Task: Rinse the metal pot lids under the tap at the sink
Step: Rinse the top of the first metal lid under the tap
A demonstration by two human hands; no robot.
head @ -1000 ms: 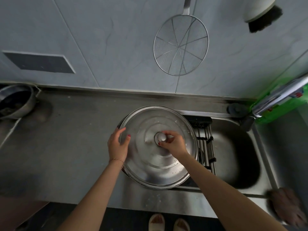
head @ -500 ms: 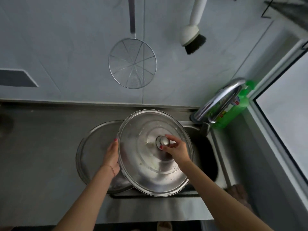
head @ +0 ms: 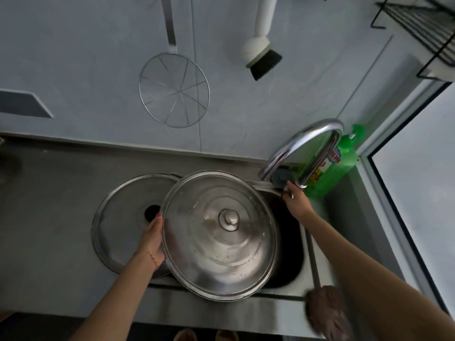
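The knob (head: 230, 219) has been let go since half a second ago, and the right hand (head: 295, 203) has been moved up to the base of the tap (head: 305, 153). Its fingers are curled around what looks like the tap handle, though the contact is partly hidden, so how firm the hold is can't be told.

The sink (head: 288, 242) is dull brushed steel with a dark basin. The big domed lid (head: 220, 236) is now gripped only by the left hand (head: 151, 239), fingers wrapped over its left rim. It's held tilted above the basin, right of that grip — shiny steel, round, ringed with concentric ridges, speckled with whitish residue and droplets. Behind the same grip a second, flatter lid (head: 123, 222) is seen lying on the counter, matte, with a dark hole in the middle. The curved chrome spout is arched above the right hand — smooth and mirror-like.
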